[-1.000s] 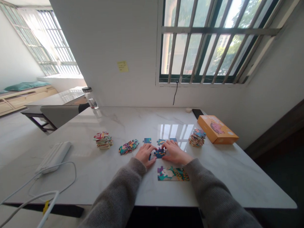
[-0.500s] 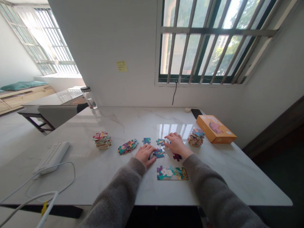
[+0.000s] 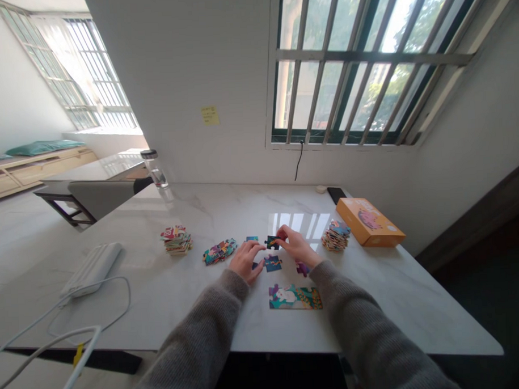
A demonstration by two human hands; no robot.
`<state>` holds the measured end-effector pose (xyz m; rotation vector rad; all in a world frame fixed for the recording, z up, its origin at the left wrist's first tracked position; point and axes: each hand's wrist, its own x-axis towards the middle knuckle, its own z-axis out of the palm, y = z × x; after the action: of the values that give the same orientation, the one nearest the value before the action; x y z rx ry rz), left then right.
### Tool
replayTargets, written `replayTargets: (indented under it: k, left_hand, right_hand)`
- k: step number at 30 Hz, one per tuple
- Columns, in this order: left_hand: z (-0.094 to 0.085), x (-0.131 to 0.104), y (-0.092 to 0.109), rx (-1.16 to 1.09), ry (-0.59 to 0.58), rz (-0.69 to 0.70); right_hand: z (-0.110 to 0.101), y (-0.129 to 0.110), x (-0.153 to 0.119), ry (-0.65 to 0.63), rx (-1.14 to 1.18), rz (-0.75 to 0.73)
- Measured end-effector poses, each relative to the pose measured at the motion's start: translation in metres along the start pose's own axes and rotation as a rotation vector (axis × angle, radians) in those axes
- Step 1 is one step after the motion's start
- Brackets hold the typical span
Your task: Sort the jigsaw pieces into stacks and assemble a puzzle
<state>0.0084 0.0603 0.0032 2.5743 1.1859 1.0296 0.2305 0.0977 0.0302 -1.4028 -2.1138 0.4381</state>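
Note:
Between the thumb and fingers of my right hand (image 3: 296,245) is a dark puzzle piece (image 3: 272,243), tilted off the table. My left hand (image 3: 246,259) rests just left of it, fingers apart, over a blue piece that it partly hides. Below the held piece lies another blue puzzle piece (image 3: 272,263). A blue piece (image 3: 252,239) shows behind my left fingers. Near my right wrist is a purple piece (image 3: 302,268), partly covered. Joined pieces with a white rabbit (image 3: 295,297) lie closer to the table's front edge.
Stacks of pieces stand at left (image 3: 176,240) and right (image 3: 336,235), with a spread pile (image 3: 219,251) beside my left hand. An orange box (image 3: 370,222), a phone (image 3: 336,195), a bottle (image 3: 155,168) and a white power strip (image 3: 92,269) sit farther out.
My right hand has closed on the puzzle piece and tilted it up from the table. My left hand has shifted slightly up, now covering more of the blue piece behind it.

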Motion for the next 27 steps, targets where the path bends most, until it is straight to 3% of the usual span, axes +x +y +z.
replayTargets:
  k: [5, 9, 15, 22, 27]
  left_hand:
    - [-0.001, -0.001, 0.001, 0.029, -0.016, 0.035]
    - [-0.001, -0.001, 0.000, 0.026, -0.092, 0.051]
    - [-0.004, 0.000, 0.000, 0.053, -0.020, -0.062]
    - [-0.006, 0.001, 0.001, 0.064, 0.014, -0.091]
    - [-0.006, 0.001, 0.002, 0.082, -0.050, -0.123]
  right_hand:
    - [0.005, -0.010, -0.011, -0.095, 0.371, -0.015]
    - [0.010, -0.015, -0.019, -0.126, 0.374, 0.016]
    - [-0.001, -0.014, -0.032, 0.005, 0.061, -0.077]
    - [-0.002, -0.026, -0.047, -0.233, -0.221, -0.202]
    - [0.003, -0.029, -0.043, -0.126, -0.439, -0.104]
